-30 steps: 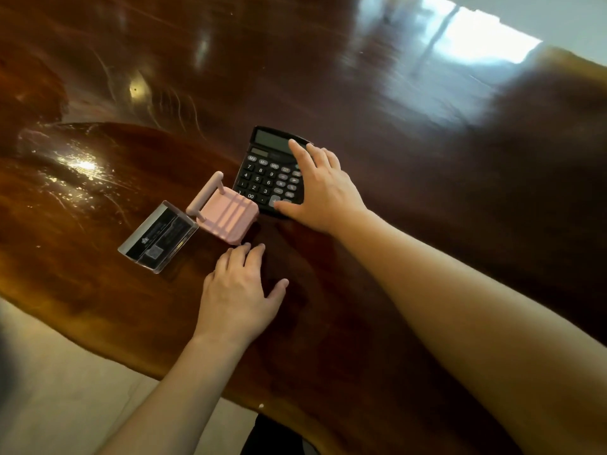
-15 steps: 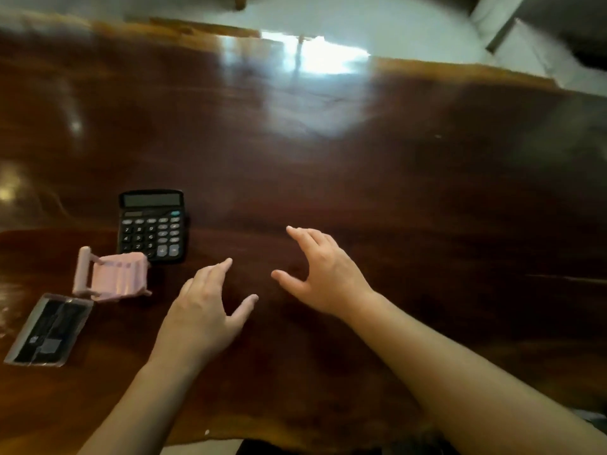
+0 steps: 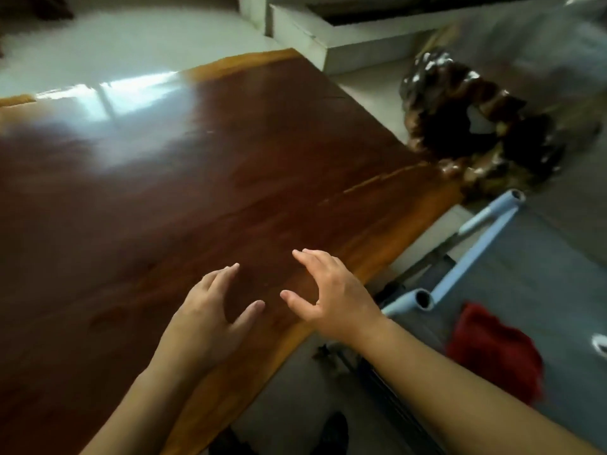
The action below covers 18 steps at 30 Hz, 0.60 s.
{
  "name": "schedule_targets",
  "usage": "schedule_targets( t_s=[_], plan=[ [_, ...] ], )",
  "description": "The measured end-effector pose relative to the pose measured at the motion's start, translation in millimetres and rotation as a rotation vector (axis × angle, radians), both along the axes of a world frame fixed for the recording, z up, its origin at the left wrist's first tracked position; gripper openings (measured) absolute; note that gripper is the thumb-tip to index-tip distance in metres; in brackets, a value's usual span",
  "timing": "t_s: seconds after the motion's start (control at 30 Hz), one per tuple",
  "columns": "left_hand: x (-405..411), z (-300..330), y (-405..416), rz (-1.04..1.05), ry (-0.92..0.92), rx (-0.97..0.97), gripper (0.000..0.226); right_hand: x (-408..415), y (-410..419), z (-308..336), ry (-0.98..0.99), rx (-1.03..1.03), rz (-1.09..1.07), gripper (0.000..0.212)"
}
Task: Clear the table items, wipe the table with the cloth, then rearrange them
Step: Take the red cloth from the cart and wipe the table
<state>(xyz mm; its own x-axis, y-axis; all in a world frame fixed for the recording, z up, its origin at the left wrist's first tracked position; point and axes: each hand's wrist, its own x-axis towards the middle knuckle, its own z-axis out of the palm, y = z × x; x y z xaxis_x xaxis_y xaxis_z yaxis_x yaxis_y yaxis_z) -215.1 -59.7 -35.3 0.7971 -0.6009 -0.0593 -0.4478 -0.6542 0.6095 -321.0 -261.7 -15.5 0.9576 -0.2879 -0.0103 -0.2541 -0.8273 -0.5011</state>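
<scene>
A glossy dark red-brown wooden table (image 3: 170, 178) fills the left and middle of the head view. My left hand (image 3: 210, 310) hovers over its near right part, fingers spread, holding nothing. My right hand (image 3: 331, 293) hovers beside it near the table's right edge, also open and empty. A red cloth (image 3: 492, 349) lies on a grey surface to the right, off the table and about a hand's width past my right forearm. The calculator, pink stand and card are out of view.
A light blue tube frame (image 3: 473, 254) stands between the table's right edge and the red cloth. A dark gnarled wood sculpture (image 3: 469, 126) sits at the table's far right corner. A white step (image 3: 328, 37) and pale floor lie beyond.
My view has swung to the right; the calculator, pink stand and card have left the frame. Both hands let go of them and moved right, staying open. The red cloth came into view.
</scene>
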Motion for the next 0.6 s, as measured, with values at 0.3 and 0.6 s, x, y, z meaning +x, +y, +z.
schedule_targets(
  t_s=[0.3,0.6],
  plan=[
    [-116.5,23.0,-163.4,-0.385,0.007,-0.031,0.073,-175.3,-118.0,15.7,-0.072,0.050,-0.421,0.062],
    [-210.8,33.2,-292.6,-0.599,0.046,-0.054,0.063,-298.0,-187.5,-4.5,-0.048,0.081,-0.751,0.041]
  ],
)
